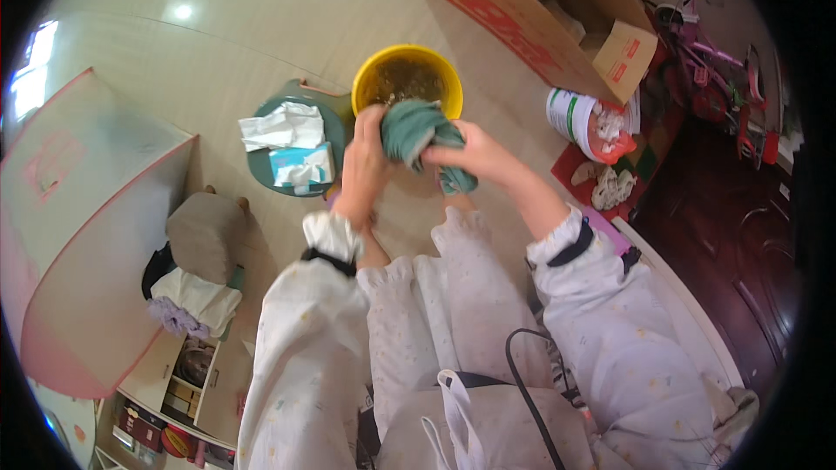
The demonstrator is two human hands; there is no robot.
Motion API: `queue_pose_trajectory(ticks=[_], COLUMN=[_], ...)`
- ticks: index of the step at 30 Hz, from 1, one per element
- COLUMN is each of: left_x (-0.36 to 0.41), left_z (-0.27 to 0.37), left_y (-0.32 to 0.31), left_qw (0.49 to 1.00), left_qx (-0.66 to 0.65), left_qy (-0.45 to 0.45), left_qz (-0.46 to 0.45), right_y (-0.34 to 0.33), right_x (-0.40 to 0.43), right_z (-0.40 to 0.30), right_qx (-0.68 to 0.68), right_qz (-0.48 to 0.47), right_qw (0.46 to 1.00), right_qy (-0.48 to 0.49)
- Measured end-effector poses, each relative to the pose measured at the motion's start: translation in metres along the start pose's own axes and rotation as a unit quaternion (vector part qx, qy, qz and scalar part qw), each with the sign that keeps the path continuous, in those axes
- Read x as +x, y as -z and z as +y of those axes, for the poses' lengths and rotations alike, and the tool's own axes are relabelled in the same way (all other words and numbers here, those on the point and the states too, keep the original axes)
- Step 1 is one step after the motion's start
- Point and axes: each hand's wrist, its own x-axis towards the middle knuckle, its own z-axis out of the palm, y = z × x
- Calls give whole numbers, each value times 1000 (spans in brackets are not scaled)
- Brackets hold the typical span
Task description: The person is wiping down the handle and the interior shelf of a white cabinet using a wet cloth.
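Note:
A bunched green cloth is between my two hands, just in front of the near rim of a yellow bucket. Dark, murky liquid with some bubbles shows inside the bucket. My left hand grips the cloth's left side. With thumb and fingers, my right hand holds its right side, and a loose end hangs below that hand. Left of the bucket, a dark green stool carries crumpled white paper and a blue and white tissue pack.
A large open cardboard box stands at the upper right. Below it, a white tub with crumpled tissue leans near shoes on a red mat. A pink bicycle is farther right. At left are a grey padded stool and a translucent tent.

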Motion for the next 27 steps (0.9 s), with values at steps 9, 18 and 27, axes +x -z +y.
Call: queue_pose_trajectory(ticks=[9, 18, 27], left_x=[-114, -209, -373], left_z=[182, 331, 355], left_y=[154, 215, 247], left_qw=[980, 928, 884], left_qx=[-101, 48, 196], left_qy=[167, 306, 291], left_qz=[47, 207, 308], right_y=[-46, -110, -264], right_x=[-136, -217, -280], right_z=[-83, -183, -193], right_qx=[-327, -358, -487], right_qz=[-38, -323, -388], right_qw=[888, 854, 642], right_qy=[320, 193, 448])
